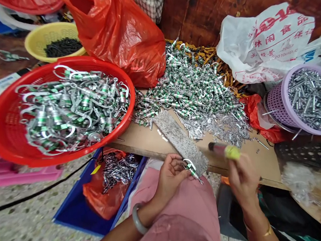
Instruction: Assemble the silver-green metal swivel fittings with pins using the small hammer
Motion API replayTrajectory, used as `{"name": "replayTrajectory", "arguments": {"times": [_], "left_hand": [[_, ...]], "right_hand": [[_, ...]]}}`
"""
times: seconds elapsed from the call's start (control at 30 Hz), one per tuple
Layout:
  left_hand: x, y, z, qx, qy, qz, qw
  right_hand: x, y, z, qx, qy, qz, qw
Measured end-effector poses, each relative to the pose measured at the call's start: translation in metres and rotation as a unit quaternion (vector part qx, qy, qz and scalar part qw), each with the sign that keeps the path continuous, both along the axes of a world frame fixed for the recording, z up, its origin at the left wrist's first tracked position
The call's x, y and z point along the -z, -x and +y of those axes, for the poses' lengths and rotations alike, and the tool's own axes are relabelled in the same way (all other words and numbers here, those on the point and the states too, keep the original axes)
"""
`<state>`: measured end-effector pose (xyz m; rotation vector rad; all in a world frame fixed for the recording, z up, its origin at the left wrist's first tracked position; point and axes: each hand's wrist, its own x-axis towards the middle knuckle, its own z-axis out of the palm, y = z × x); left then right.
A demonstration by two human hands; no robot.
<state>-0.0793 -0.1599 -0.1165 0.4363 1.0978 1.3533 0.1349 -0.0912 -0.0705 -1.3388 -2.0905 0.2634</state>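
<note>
My left hand (173, 172) pinches a small silver-and-green metal piece with a curved hook (192, 168) at the near end of a speckled grey slab (181, 141). To the right, my right hand (241, 177) is closed around a short tool (225, 150) with a yellow-green part and a dark end; motion blurs it, so its kind is unclear. Beyond the slab spreads a heap of similar hooked pieces (193, 83). Small flat metal plates (220, 126) and thin pins lie along the heap's near edge.
A red basket (128, 97) full of hooked pieces stands left. A lilac basket (284, 97) of metal pins stands right. Behind are a red plastic bag (124, 37), a white bag (267, 46) and a yellow basket (35, 43). Below the table's edge sits a blue bin (73, 216).
</note>
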Motion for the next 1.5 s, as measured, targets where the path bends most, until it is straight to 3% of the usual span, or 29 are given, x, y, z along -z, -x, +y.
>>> {"name": "replayTrajectory", "arguments": {"times": [0.07,0.13,0.23,0.3,0.37,0.43,0.63,0.73,0.8,0.97,1.1,1.2,1.33,1.5], "left_hand": [[-0.002,0.001,-0.002,0.002,-0.029,0.066,0.997],[-0.005,0.004,-0.002,0.020,-0.079,0.171,0.982],[-0.009,0.010,0.001,0.026,-0.166,0.300,0.939],[-0.012,0.014,0.004,0.023,-0.202,0.336,0.920],[-0.014,0.016,0.006,0.039,-0.216,0.345,0.913],[-0.016,0.018,0.006,0.060,-0.211,0.340,0.915],[-0.019,0.025,0.006,0.071,-0.157,0.286,0.943],[-0.018,0.025,0.007,0.078,-0.137,0.257,0.954],[-0.018,0.023,0.007,0.082,-0.129,0.246,0.957],[-0.022,0.019,0.007,0.083,-0.108,0.223,0.965],[-0.022,0.022,0.005,0.081,-0.088,0.200,0.972],[-0.020,0.025,0.004,0.080,-0.094,0.189,0.974],[-0.023,0.027,0.005,0.080,-0.138,0.233,0.959],[-0.025,0.029,0.006,0.080,-0.196,0.285,0.935]], "right_hand": [[0.000,-0.011,0.036,0.059,0.016,0.011,0.998],[0.000,-0.018,0.068,0.072,0.047,-0.025,0.996],[0.004,-0.007,0.089,0.080,-0.003,-0.076,0.994],[0.010,0.011,0.084,0.017,-0.028,-0.093,0.995],[0.016,0.029,0.074,-0.087,0.005,-0.124,0.988],[0.021,0.039,0.064,-0.140,0.045,-0.167,0.975],[0.026,0.007,0.054,-0.064,0.071,-0.212,0.973],[0.020,-0.005,0.048,0.019,0.035,-0.209,0.977],[0.017,0.001,0.044,0.040,0.015,-0.198,0.979],[0.018,0.040,0.050,-0.094,0.078,-0.189,0.974],[0.014,0.044,0.055,-0.081,0.107,-0.165,0.977],[-0.002,0.039,0.038,-0.079,0.128,-0.067,0.986],[-0.021,0.046,-0.001,-0.172,0.208,-0.019,0.963],[-0.024,0.057,-0.018,-0.203,0.219,-0.013,0.954]]}}
